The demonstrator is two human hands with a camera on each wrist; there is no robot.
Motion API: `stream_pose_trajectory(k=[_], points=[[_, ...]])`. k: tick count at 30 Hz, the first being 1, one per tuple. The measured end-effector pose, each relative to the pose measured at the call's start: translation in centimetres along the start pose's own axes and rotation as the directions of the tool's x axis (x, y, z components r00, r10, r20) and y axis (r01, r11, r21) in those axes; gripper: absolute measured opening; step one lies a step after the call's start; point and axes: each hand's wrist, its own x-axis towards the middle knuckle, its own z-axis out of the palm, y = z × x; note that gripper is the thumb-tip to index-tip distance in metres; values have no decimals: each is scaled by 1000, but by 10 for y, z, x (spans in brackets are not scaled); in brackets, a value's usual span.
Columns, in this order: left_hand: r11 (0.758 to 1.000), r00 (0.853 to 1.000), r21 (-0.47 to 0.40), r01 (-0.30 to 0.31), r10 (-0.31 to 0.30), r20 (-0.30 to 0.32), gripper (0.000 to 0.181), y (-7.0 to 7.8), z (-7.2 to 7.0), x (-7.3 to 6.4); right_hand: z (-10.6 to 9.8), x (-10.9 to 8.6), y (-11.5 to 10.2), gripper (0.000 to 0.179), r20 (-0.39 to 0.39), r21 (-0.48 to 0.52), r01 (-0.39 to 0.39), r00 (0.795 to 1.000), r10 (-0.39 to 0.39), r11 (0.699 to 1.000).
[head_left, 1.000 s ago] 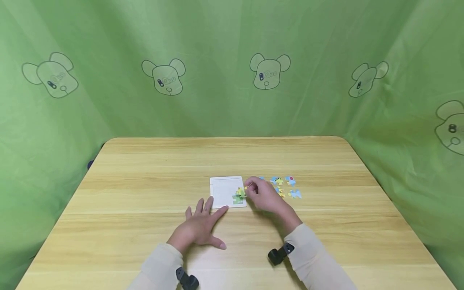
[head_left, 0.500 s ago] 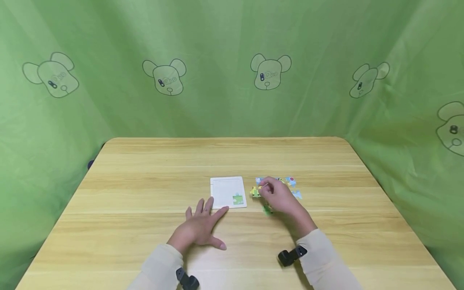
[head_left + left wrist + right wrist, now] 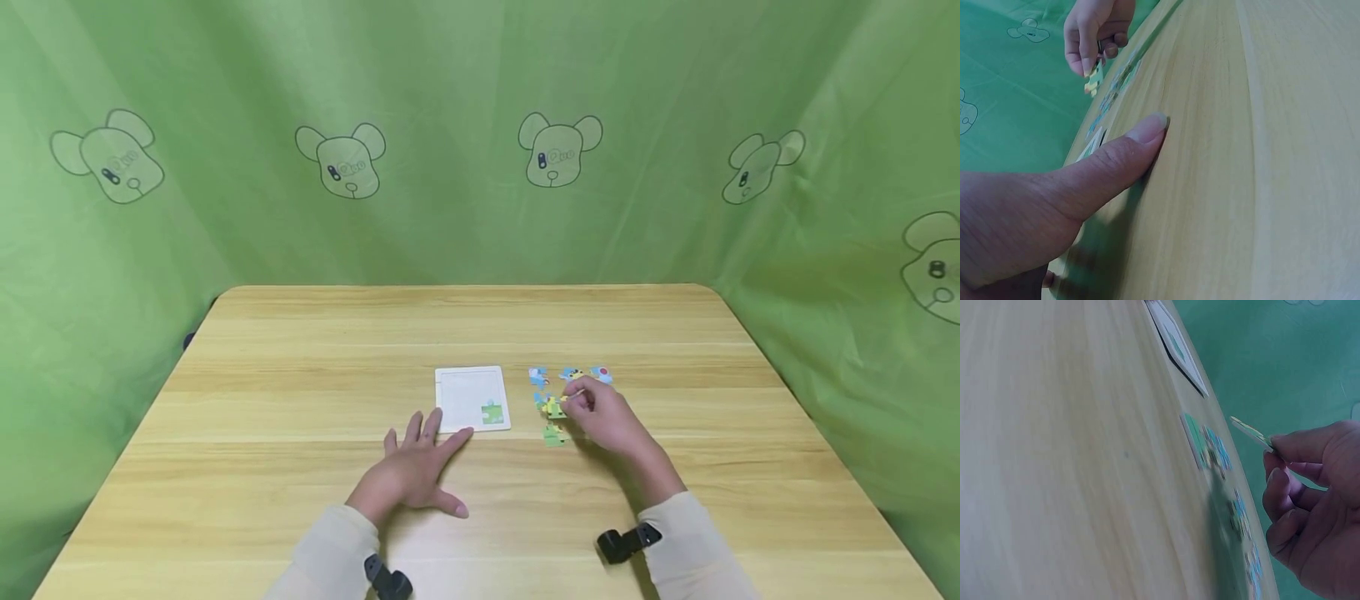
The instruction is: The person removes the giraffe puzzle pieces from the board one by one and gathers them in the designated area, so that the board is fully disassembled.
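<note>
My right hand (image 3: 606, 417) pinches a yellow-and-green jigsaw piece (image 3: 553, 407) between thumb and fingers, above the loose pieces right of the white puzzle tray (image 3: 463, 385). In the right wrist view the held piece (image 3: 1250, 432) is raised off the table and tilted. Spread out flat, my left hand (image 3: 408, 471) has its fingertips at the tray's lower left edge. Its thumb (image 3: 1116, 159) reaches across the wood in the left wrist view. A green jigsaw piece (image 3: 492, 413) lies in the tray's lower right corner.
Loose jigsaw pieces lie right of the tray: a blue one (image 3: 538, 377), one with a red spot (image 3: 602, 374), a green one (image 3: 555, 435) and others partly hidden by my right hand. A green curtain (image 3: 465, 233) hangs behind the wooden table (image 3: 315, 333).
My right hand has moved right, away from the tray's right edge, carrying the yellow-and-green jigsaw piece over the loose ones. My left hand has stayed in place.
</note>
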Motion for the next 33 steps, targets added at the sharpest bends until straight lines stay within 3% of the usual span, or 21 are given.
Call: stream_pose_trajectory(k=[10,20,33], points=[[1000,1000,2,1,-1,2,108,0,1,1,-20,-13,16,23,29,44,-89,996,88,995],[1000,1000,4,-2,2,-4,109,-1,1,1,-26,-21,26,24,66,60,-122,991,118,991],[1000,1000,-1,-3,3,-6,108,1,0,0,-21,-22,25,17,42,-136,-104,993,110,985]])
